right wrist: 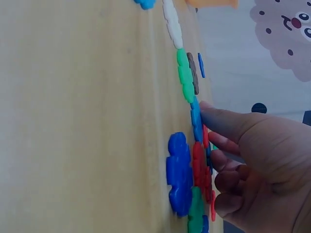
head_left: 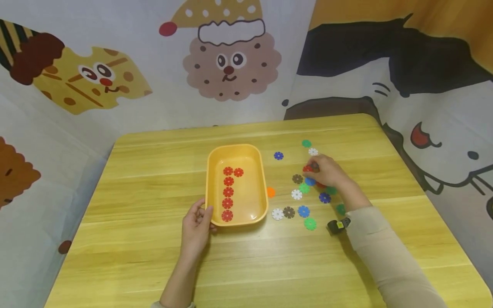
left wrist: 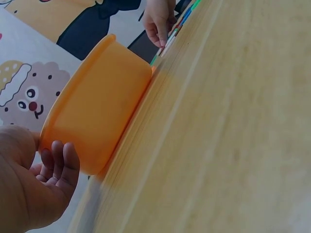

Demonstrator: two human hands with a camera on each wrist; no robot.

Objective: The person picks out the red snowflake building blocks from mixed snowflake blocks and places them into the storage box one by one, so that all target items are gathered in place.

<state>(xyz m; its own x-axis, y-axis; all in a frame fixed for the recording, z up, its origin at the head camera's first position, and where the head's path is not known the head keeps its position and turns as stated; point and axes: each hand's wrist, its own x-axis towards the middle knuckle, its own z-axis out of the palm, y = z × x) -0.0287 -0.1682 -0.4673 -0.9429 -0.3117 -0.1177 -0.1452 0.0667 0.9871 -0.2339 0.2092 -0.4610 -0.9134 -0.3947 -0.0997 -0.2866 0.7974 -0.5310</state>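
My left hand grips the near-left corner of a yellow-orange plastic tray, thumb on the rim and fingers curled below. In the left wrist view the tray's side wall shows beside the fingers. Inside the tray, several red snowflake discs form a column, with one more red disc beside its top. Over the scattered discs right of the tray, my right hand pinches a red snowflake disc between thumb and index finger; in the right wrist view the fingers partly hide it.
Around the right hand lie blue, green, white and brown discs. An orange disc sits against the tray's right side. A small black object with a yellow mark lies by the right sleeve. A printed curtain hangs behind the table.
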